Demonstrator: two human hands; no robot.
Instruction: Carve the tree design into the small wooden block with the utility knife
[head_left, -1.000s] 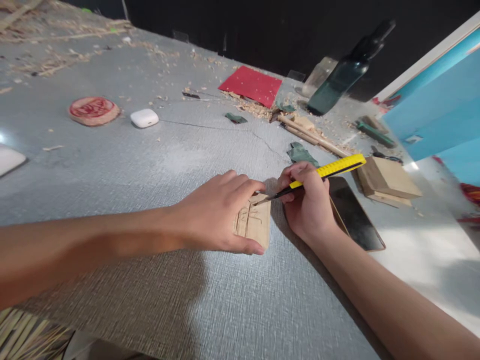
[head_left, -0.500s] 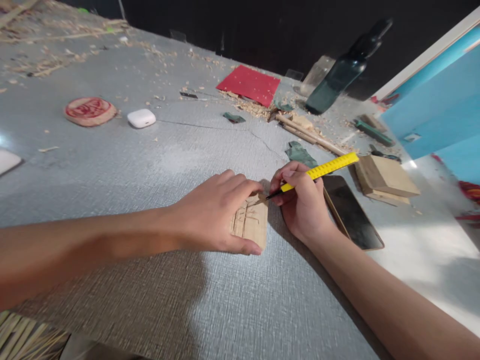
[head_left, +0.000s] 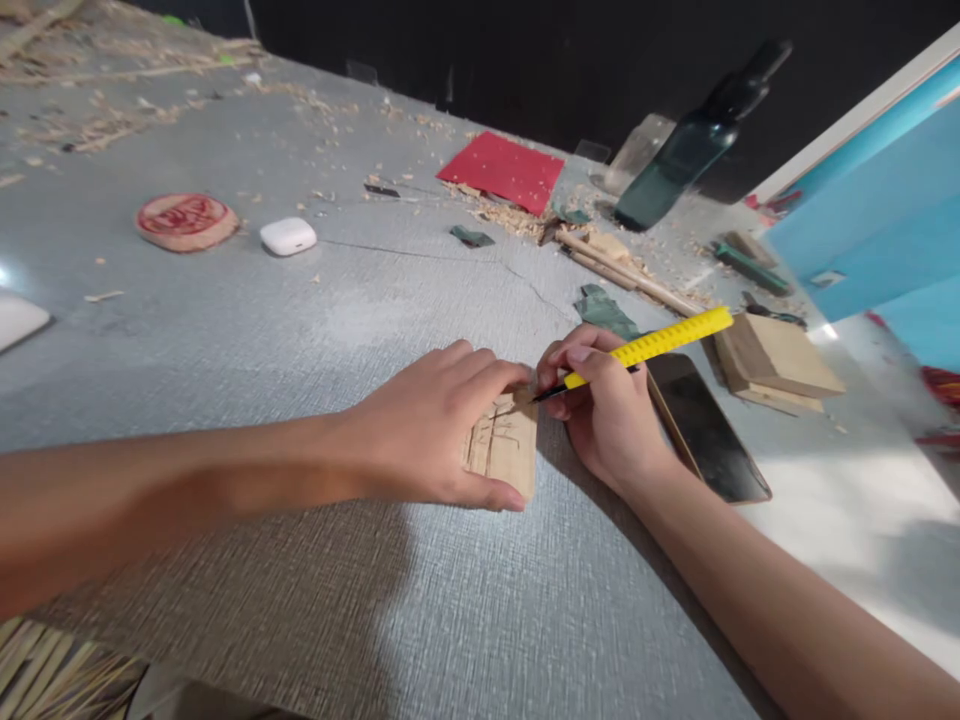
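A small wooden block point(head_left: 508, 447) with carved lines lies on the grey table point(head_left: 300, 340). My left hand point(head_left: 431, 430) lies over its left part, fingers curled round its edges, holding it down. My right hand point(head_left: 604, 410) grips a yellow utility knife point(head_left: 652, 342) like a pen. The knife's dark blade tip touches the block's upper right corner, beside my left fingertips.
A dark phone point(head_left: 705, 425) lies just right of my right hand, with stacked wood pieces point(head_left: 772, 362) beyond. Farther back are a red sheet point(head_left: 504, 170), a dark bottle point(head_left: 694, 140), wooden sticks point(head_left: 622, 268) and shavings. A round red-carved disc point(head_left: 186, 220) and white earbud case point(head_left: 289, 236) lie left.
My right hand has drawn the knife tip a little to the right, toward the block's upper right edge. My left hand keeps holding the block in place.
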